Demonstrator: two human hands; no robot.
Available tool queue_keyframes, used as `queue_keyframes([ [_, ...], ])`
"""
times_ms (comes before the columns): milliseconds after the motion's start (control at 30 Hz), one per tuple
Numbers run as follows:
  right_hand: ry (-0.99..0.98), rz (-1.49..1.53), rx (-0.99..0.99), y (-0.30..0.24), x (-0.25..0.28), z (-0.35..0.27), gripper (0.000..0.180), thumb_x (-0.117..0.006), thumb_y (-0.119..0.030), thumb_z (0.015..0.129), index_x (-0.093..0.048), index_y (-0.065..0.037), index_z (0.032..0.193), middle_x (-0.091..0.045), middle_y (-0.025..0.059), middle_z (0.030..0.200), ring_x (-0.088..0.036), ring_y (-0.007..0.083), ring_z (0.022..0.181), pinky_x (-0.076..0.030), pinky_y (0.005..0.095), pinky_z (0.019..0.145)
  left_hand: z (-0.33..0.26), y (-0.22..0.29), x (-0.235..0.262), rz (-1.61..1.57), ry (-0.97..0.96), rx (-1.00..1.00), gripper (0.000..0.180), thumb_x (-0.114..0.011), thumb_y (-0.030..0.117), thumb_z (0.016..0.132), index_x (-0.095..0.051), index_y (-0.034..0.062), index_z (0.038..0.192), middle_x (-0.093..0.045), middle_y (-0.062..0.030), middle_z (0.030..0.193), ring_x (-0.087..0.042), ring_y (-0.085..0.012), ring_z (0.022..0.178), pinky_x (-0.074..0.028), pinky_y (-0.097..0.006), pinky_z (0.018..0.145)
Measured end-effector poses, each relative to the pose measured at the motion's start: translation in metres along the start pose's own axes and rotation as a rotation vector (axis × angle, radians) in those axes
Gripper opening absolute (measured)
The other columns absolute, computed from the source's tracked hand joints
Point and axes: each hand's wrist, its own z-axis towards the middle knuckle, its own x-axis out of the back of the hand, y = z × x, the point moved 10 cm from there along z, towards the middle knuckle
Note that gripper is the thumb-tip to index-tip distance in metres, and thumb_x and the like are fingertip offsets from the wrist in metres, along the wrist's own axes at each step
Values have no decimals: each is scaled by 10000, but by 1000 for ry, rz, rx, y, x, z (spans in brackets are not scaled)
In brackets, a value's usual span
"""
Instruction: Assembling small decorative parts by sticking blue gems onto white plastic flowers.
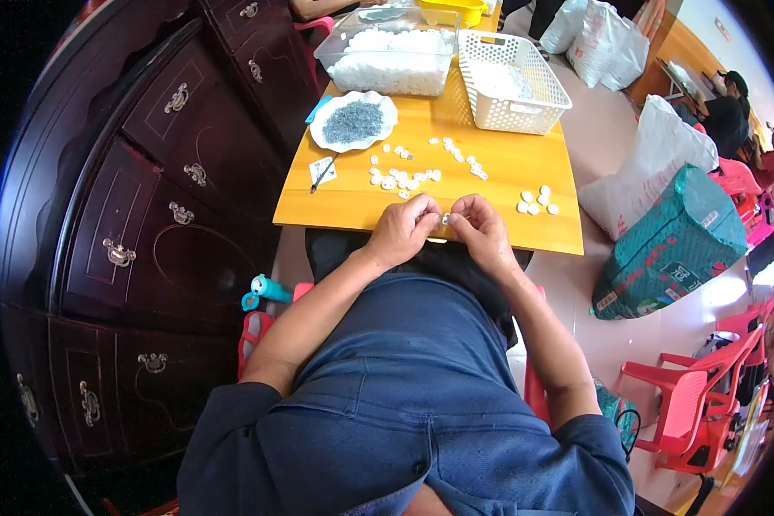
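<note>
Over the front edge of the yellow wooden table (507,172), my left hand (404,230) and my right hand (483,234) meet, thumbs and forefingers pinched. Between the fingertips is a small white plastic piece (445,219) with a dark spot; both hands hold it. Just beyond lie several similar white pieces (402,179), loosely clustered, with another line of them (466,159) farther back. To the right sits a separate group of rounded white pieces (534,207). A white wavy-rimmed plate (390,110) at the left holds many tiny dark-grey parts (353,122), too small to name.
A thin dark tool (322,175) lies across a small card (328,169). A clear bin (445,77) heaped with white pieces and a perforated white basket (537,114) stand at the back. Dark drawers (146,249) line the left; a teal bag (671,249) and pink chairs (688,387) stand right.
</note>
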Motion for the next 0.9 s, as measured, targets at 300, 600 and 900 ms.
queue_keyframes([
  [300,-11,11,10,0,0,1,99,-641,-61,926,-571,-29,989,-585,-13,869,-563,61,798,-480,223,703,0,-6,-3,-30,-17,3,81,-574,71,956,-598,-1,929,-665,-67,747,-649,-137,684,-519,-292,643],
  [600,-2,8,-9,4,1,1,105,-653,-62,922,-575,-36,987,-584,-18,872,-552,51,790,-479,216,703,0,-3,-4,-80,-28,13,78,-569,75,963,-593,8,930,-639,-41,727,-588,-97,598,-491,-267,575],
  [900,25,47,9,9,-3,2,85,-664,-46,911,-588,-32,947,-612,-25,827,-573,45,759,-485,208,700,0,3,-2,16,-9,-21,50,-600,47,924,-604,-4,921,-657,-101,732,-650,-182,670,-511,-316,628],
])
